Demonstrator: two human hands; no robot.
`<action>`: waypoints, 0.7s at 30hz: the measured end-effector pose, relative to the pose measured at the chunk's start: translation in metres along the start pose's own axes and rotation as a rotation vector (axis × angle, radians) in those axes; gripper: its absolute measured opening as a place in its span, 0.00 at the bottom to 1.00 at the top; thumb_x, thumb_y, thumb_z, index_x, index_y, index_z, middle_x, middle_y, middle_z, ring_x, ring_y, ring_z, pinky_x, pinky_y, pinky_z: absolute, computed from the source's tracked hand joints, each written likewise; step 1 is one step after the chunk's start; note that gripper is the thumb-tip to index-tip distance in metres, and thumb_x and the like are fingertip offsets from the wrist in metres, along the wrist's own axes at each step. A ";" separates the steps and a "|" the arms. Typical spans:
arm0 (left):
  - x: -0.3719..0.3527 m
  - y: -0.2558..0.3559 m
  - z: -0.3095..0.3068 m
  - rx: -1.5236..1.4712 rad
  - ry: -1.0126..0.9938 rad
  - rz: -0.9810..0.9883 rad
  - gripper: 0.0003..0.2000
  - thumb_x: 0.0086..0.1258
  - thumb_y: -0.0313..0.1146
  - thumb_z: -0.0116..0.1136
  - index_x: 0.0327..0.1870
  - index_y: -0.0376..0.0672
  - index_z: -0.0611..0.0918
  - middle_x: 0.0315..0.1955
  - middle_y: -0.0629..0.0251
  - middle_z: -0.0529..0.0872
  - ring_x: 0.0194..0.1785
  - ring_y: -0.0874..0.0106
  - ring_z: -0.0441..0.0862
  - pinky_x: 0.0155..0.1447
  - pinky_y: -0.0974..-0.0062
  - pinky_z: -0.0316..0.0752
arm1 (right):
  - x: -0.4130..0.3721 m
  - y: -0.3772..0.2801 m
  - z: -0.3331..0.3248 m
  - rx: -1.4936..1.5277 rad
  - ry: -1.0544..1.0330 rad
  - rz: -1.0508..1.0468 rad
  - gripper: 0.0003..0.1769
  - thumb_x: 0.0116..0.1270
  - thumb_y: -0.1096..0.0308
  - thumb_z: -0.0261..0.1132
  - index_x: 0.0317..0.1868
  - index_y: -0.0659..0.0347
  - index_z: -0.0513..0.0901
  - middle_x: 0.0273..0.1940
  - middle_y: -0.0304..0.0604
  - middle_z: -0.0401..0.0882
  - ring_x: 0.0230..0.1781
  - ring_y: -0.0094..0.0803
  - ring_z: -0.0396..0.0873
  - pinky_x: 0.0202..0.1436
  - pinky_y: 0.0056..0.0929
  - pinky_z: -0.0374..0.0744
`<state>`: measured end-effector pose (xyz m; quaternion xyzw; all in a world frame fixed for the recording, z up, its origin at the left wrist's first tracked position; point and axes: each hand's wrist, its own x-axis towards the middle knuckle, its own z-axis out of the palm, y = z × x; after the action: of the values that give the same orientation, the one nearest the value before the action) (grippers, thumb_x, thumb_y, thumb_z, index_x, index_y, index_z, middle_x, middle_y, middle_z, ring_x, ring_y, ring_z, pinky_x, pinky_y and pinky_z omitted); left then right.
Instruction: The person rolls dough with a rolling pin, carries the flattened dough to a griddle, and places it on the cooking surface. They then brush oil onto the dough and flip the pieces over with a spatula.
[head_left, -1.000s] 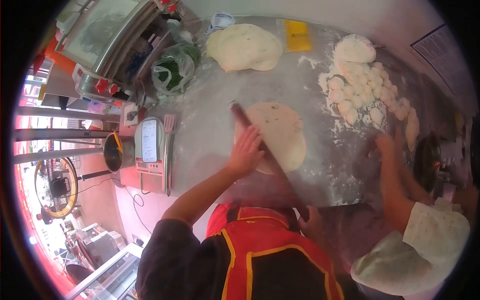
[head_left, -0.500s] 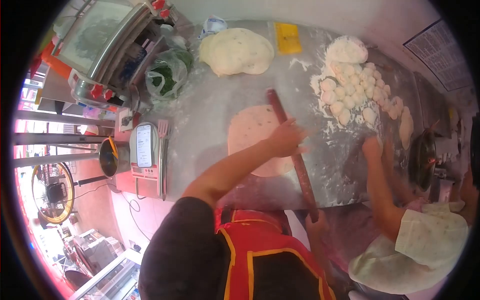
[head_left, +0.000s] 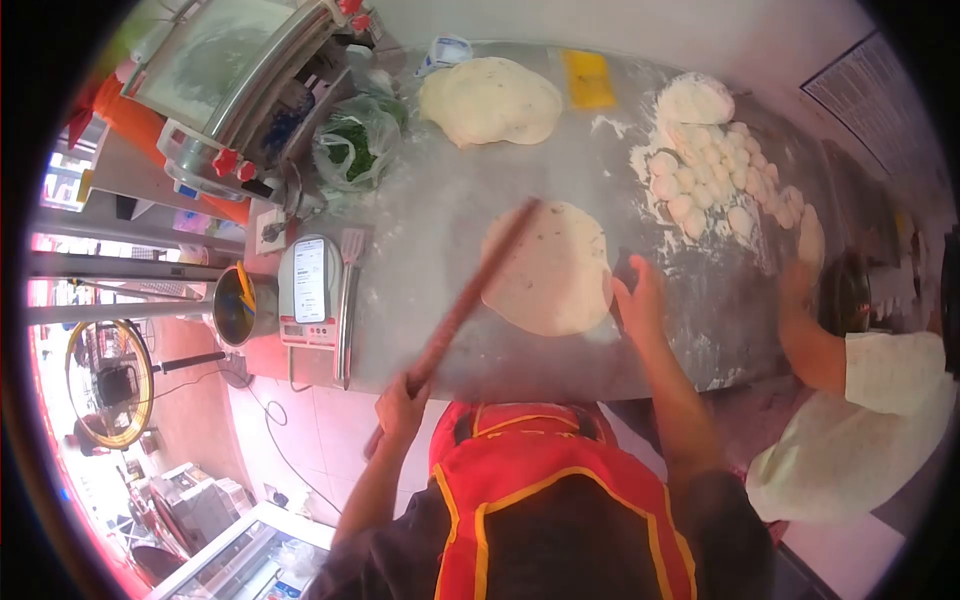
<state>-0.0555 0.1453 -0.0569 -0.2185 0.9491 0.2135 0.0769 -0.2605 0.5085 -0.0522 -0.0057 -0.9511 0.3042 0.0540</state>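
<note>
My left hand (head_left: 402,408) is wrapped round the lower part of a dark red rolling pin (head_left: 470,298), which slants up to the right. The pin's upper end lies over the left part of a flat, round dough sheet (head_left: 560,270) with dark flecks. At the sheet's right edge is my right hand (head_left: 640,298), its thumb and fingers apart; whether it touches the dough is not clear. A large dough mass (head_left: 490,100) rests at the back of the metal table, beside a yellow scraper (head_left: 588,80).
Floured dough balls (head_left: 710,170) cover the table's right side. A co-worker's hand (head_left: 798,285) is near a long dough piece (head_left: 810,240). At left are a scale (head_left: 308,332) bearing a phone (head_left: 311,280), tongs (head_left: 348,300), a pot (head_left: 235,310) and a bag of greens (head_left: 350,145).
The rolling pin has swung from right to left, now in my left hand's grip near its lower end. My right hand has moved up beside the dough sheet, off the pin.
</note>
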 end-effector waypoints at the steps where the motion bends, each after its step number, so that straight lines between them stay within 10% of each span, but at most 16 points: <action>1: 0.001 0.002 0.000 -0.019 0.012 -0.073 0.16 0.59 0.46 0.63 0.34 0.41 0.76 0.29 0.51 0.83 0.35 0.51 0.80 0.38 0.56 0.73 | 0.006 0.010 0.018 0.067 -0.052 0.136 0.27 0.54 0.66 0.68 0.53 0.64 0.73 0.48 0.54 0.77 0.49 0.47 0.75 0.54 0.39 0.71; 7: 0.031 0.013 -0.004 -0.135 0.103 -0.286 0.18 0.63 0.47 0.60 0.37 0.38 0.75 0.34 0.49 0.81 0.40 0.50 0.79 0.40 0.57 0.71 | 0.036 -0.003 0.050 0.064 -0.128 0.419 0.24 0.48 0.62 0.67 0.46 0.65 0.78 0.35 0.51 0.82 0.37 0.40 0.81 0.43 0.34 0.77; 13: 0.061 0.034 -0.005 0.115 0.502 0.118 0.17 0.64 0.37 0.58 0.50 0.36 0.74 0.50 0.51 0.75 0.53 0.54 0.73 0.48 0.61 0.70 | 0.051 -0.008 0.057 0.019 -0.266 0.234 0.18 0.50 0.62 0.67 0.38 0.65 0.79 0.34 0.52 0.82 0.34 0.42 0.81 0.40 0.36 0.77; 15: 0.076 0.058 0.009 -0.197 0.472 0.360 0.17 0.66 0.34 0.56 0.53 0.36 0.74 0.48 0.50 0.77 0.52 0.52 0.74 0.53 0.60 0.70 | 0.043 -0.013 0.058 -0.046 -0.183 0.128 0.17 0.51 0.62 0.67 0.38 0.66 0.80 0.34 0.54 0.82 0.32 0.42 0.81 0.37 0.37 0.77; 17: 0.095 0.066 0.075 -0.680 0.134 0.149 0.16 0.68 0.34 0.53 0.53 0.35 0.75 0.49 0.49 0.78 0.54 0.53 0.75 0.56 0.62 0.70 | 0.042 -0.007 0.067 -0.062 -0.091 0.023 0.17 0.52 0.62 0.67 0.38 0.67 0.81 0.35 0.54 0.82 0.29 0.43 0.81 0.34 0.38 0.76; 19: 0.102 0.123 0.056 -0.677 -0.082 0.138 0.16 0.70 0.34 0.49 0.53 0.34 0.75 0.50 0.48 0.79 0.55 0.54 0.76 0.59 0.64 0.70 | 0.046 0.006 0.071 0.377 -0.353 0.432 0.17 0.52 0.60 0.68 0.36 0.66 0.81 0.32 0.54 0.82 0.28 0.46 0.81 0.31 0.41 0.76; 21: 0.124 0.135 0.104 -0.988 -0.041 0.167 0.16 0.70 0.35 0.48 0.52 0.35 0.77 0.50 0.50 0.80 0.55 0.56 0.77 0.57 0.66 0.71 | 0.053 0.018 0.075 -0.036 -0.352 0.104 0.14 0.54 0.62 0.66 0.34 0.65 0.82 0.26 0.54 0.80 0.28 0.50 0.81 0.30 0.43 0.77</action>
<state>-0.2210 0.2539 -0.1296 -0.1476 0.7471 0.6472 -0.0346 -0.3220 0.4817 -0.1182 -0.0024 -0.9495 0.2858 -0.1294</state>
